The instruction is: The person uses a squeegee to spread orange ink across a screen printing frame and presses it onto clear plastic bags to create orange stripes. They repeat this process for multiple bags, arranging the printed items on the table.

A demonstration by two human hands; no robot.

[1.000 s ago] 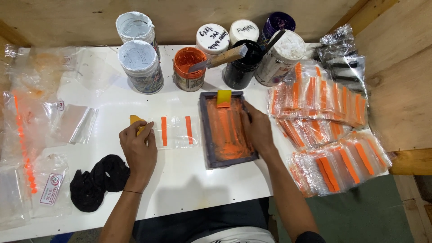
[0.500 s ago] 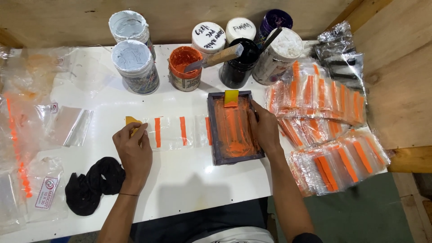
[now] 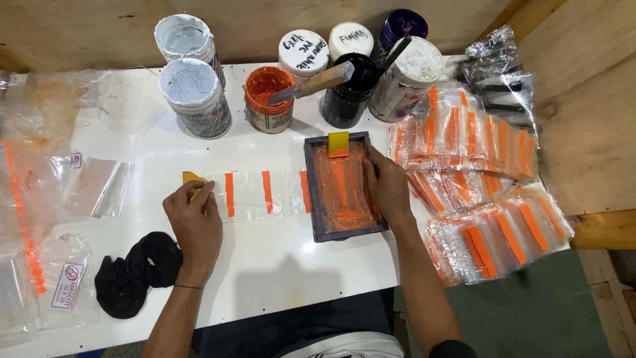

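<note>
My left hand [image 3: 193,222] sits left of centre on the white tabletop [image 3: 278,265], fingers curled and pinching the left end of a clear plastic bag strip [image 3: 255,194] together with a small yellow squeegee [image 3: 191,178] that shows just above the knuckles. The strip lies flat and runs rightward to the screen-printing frame [image 3: 344,187]; it carries three orange bars, the rightmost touching the frame's left edge. One second ago only two bars showed left of the frame and my left hand lay closer to it; the strip has since been drawn leftward across the tabletop.

My right hand [image 3: 389,187] rests open and flat on the right edge of the frame, fingers spread over the orange-inked mesh, gripping nothing. It has kept this place through all three frames. A yellow tab [image 3: 338,143] sits at the frame's top edge.

Upper frame: two white-lidded paint tins [image 3: 195,96], an open orange paint tin [image 3: 267,99] with a wooden-handled tool [image 3: 317,81] resting across it, and dark jars. Right of frame: stacks of printed bags [image 3: 487,199] with orange bars. Lower left: a black cloth [image 3: 136,272], beside loose clear bags [image 3: 59,285].
</note>
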